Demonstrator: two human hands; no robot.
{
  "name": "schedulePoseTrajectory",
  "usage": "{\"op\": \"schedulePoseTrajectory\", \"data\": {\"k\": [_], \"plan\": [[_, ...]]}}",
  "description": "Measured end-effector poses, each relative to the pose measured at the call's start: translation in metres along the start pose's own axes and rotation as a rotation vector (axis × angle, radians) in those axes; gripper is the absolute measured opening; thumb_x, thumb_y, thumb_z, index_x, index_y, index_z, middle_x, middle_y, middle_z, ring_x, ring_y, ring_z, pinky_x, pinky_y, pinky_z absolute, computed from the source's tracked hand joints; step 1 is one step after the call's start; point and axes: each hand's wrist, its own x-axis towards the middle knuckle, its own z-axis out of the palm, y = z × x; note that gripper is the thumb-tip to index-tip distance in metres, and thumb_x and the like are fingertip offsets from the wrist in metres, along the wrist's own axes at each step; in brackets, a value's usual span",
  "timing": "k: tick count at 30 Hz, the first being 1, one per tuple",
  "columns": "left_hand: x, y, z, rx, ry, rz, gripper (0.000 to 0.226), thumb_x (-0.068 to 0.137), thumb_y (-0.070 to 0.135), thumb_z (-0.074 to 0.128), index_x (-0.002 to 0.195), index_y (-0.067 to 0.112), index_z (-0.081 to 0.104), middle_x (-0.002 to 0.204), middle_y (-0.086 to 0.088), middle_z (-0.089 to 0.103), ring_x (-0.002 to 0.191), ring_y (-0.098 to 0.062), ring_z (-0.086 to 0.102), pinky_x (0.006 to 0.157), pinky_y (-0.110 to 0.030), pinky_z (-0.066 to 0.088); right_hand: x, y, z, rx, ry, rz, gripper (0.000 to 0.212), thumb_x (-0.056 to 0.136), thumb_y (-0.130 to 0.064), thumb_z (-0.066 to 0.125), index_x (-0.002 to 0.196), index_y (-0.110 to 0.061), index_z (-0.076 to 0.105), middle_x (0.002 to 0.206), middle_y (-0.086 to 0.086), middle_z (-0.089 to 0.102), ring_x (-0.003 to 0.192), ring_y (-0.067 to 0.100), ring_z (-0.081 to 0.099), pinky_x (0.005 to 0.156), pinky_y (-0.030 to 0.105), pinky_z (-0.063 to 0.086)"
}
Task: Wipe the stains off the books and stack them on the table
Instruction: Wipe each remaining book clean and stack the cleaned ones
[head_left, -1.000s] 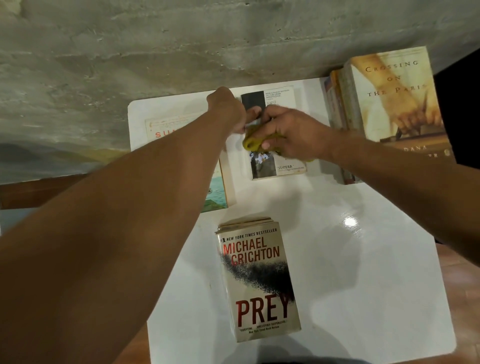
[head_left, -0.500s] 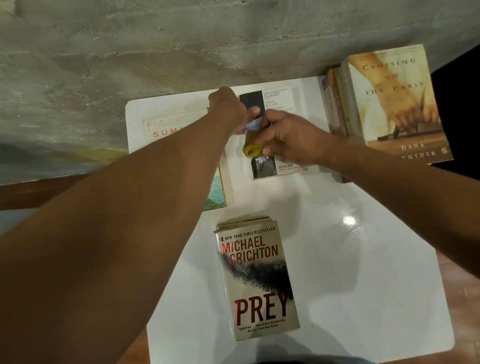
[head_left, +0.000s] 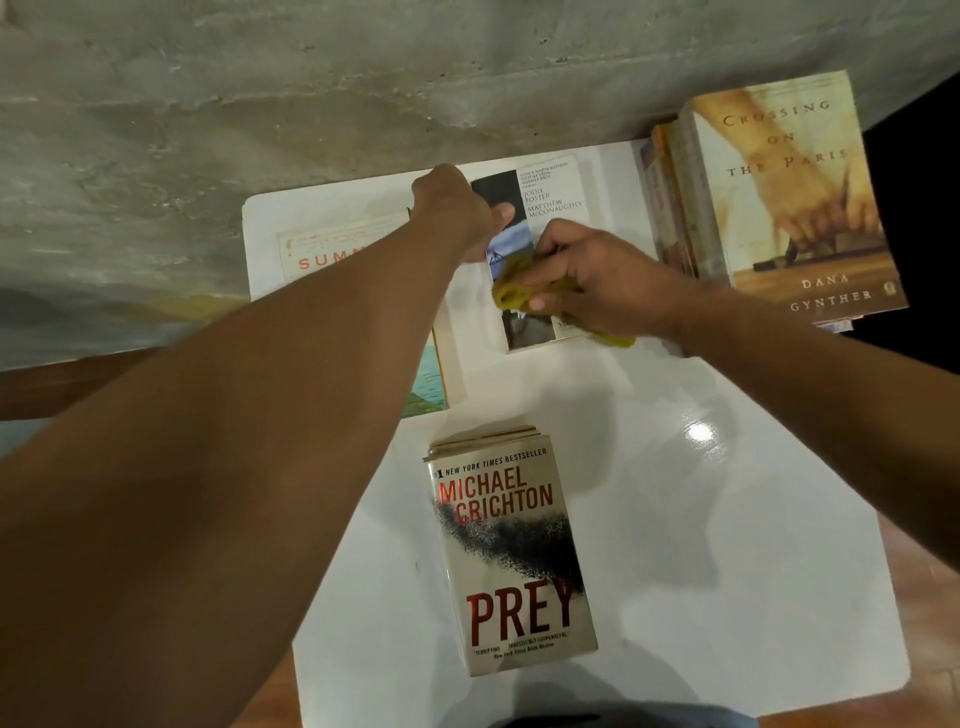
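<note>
A small paperback (head_left: 550, 192) with a black, blue and white cover lies flat at the far middle of the white table (head_left: 701, 545). My left hand (head_left: 460, 210) holds its left edge, thumb on the cover. My right hand (head_left: 597, 280) grips a crumpled yellow cloth (head_left: 511, 293) and presses it on the lower half of that cover. The "Prey" paperback (head_left: 511, 561) tops a short stack near me. A "Summer" book (head_left: 332, 249) lies at the far left, mostly hidden under my left forearm.
A tall pile of books topped by "Crossing on the Paris" (head_left: 789, 197) stands at the table's far right corner. A rough concrete wall (head_left: 363, 78) runs behind the table. Wooden floor (head_left: 935, 597) shows on the right.
My right hand has slid the yellow cloth down the paperback's cover toward me. My left hand keeps its hold on the book's left edge.
</note>
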Motion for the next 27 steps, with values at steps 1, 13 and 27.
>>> {"op": "schedulePoseTrajectory", "data": {"k": [1,13,27], "plan": [[0.001,0.001,0.001,-0.001,-0.007,-0.001,0.063,0.094,0.051,0.063,0.133,0.004,0.047,0.107,-0.005,0.048,0.099,-0.018,0.05,0.077,-0.02,0.036,-0.003,-0.001,0.002,-0.008,-0.038,-0.036,0.031,0.088,-0.019,0.074,0.12,-0.021,0.073,0.108,-0.01,0.046,0.099,0.004,0.043,0.087,0.0,0.029],[-0.001,0.002,-0.001,-0.021,-0.012,-0.046,0.062,0.092,0.049,0.068,0.131,0.005,0.05,0.117,-0.008,0.059,0.095,-0.02,0.054,0.073,-0.022,0.037,-0.014,0.01,-0.001,0.127,-0.001,0.172,0.031,0.088,-0.025,0.074,0.119,-0.023,0.073,0.106,-0.01,0.053,0.096,0.002,0.05,0.085,0.004,0.038],[-0.005,0.003,0.001,-0.123,-0.018,-0.07,0.062,0.089,0.044,0.072,0.131,0.004,0.049,0.121,-0.009,0.055,0.11,-0.029,0.064,0.094,-0.036,0.057,-0.048,0.0,0.031,0.024,0.471,0.345,0.031,0.086,-0.02,0.077,0.117,-0.019,0.073,0.096,0.013,0.057,0.085,0.018,0.052,0.082,0.027,0.049]]}}
